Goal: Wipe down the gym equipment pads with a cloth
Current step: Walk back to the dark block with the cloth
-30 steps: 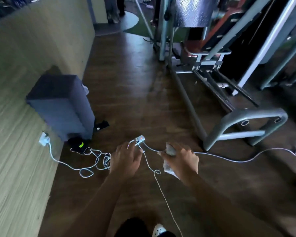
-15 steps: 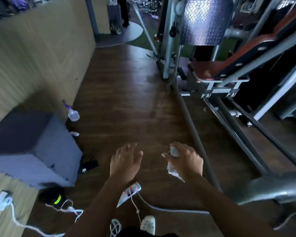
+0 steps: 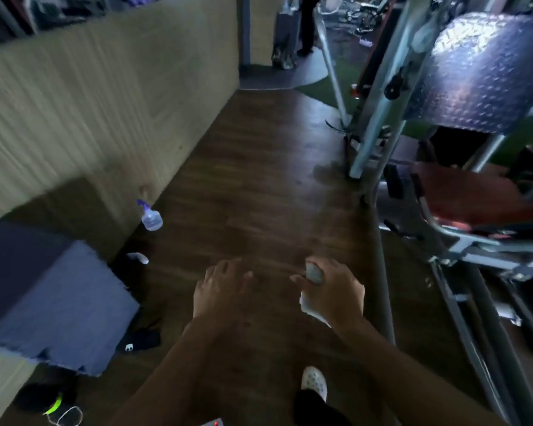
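**lurker42:** So what's actually in view, biggest stuff first?

**gymrat_dave:** Mostly the dark wood floor (image 3: 259, 179), running down a corridor. Along the left side there's a pale wood-grain wall (image 3: 105, 103). On the right is a metal gym machine (image 3: 379, 124) with a shiny diamond-plate footplate (image 3: 486, 72) up top and a reddish seat pad (image 3: 468, 195) lower down. Lower left there's a grey-blue padded box (image 3: 53, 305) sitting against the wall.

**lurker42:** And smaller things?

**gymrat_dave:** Both arms reach forward over the floor. The left hand (image 3: 222, 293) is loose and holding nothing, fingers spread, palm down. The right hand (image 3: 333, 290) is clenched around a pale cloth (image 3: 314, 273); a bit of it pokes out by the thumb and another bit hangs below the palm. It's well apart from the seat pad, not touching any equipment.

**lurker42:** Anything else?

**gymrat_dave:** A white perforated shoe (image 3: 314, 383) near the bottom, and a small clear spray bottle (image 3: 150, 218) with a purple trigger standing on the floor just beside the wall, beyond the box. Everything's kinda blurry though.
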